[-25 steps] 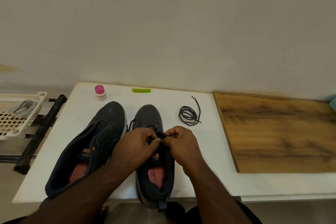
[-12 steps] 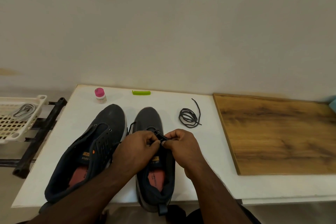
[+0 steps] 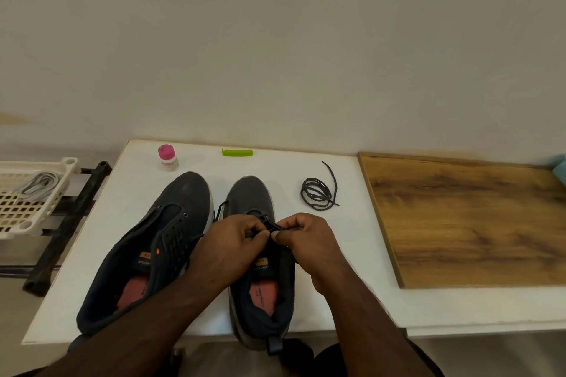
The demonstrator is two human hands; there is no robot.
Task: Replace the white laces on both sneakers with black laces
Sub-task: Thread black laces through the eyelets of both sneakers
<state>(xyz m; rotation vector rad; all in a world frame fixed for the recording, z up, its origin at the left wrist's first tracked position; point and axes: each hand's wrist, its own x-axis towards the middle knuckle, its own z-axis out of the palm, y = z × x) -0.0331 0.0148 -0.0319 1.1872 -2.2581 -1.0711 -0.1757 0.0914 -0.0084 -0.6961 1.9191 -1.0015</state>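
Little has moved since a second ago: both hands stay bunched over the same shoe, with only a slight shift of the fingers on the lace. The left hand (image 3: 228,249) and the right hand (image 3: 307,242) meet thumb to thumb over the eyelets of the right sneaker (image 3: 260,291), each with fingers curled in a pinch on the black lace (image 3: 269,225); how much lace each hand holds is hidden by the knuckles. A loop of it trails out past the left hand, between the two shoes. This looks like the threading step on this shoe, near the toe-end eyelets, with most rows still to do. The next move likely calls for feeding a lace tip through an eyelet and pulling it through evenly, which needs a fine pinch. Just to the left of the left hand lies the left sneaker (image 3: 153,248), its eyelets bare, so it has yet to be laced. Beyond the right hand and a little to its right, a second black lace (image 3: 317,197) sits coiled on the white table (image 3: 352,294), likely meant for that shoe. Farther right lies a wooden board (image 3: 474,223). Beyond the hands stand a small pink-capped bottle (image 3: 167,157) and a green clip (image 3: 237,152), well apart from the work. Far to the left a basket (image 3: 18,217) holds pale laces (image 3: 39,185). Nothing blocks the hands.
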